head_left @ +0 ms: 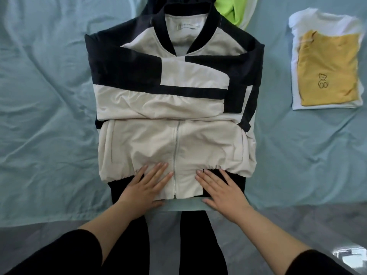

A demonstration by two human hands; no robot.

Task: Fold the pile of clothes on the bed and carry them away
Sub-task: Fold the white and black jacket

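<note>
A cream and black zip jacket (174, 108) lies face up in the middle of the bed, collar away from me, both sleeves folded across its chest. My left hand (146, 187) presses flat on the hem left of the zipper, fingers straight. My right hand (220, 190) lies flat on the black waistband to the right of the zipper. Neither hand grips the cloth.
A folded yellow shirt with a bear outline (329, 70) sits on folded white clothes (317, 22) at the right. A neon green garment (228, 10) and dark cloth lie beyond the collar. The light blue sheet (49, 96) is wrinkled; the bed's near edge runs under my forearms.
</note>
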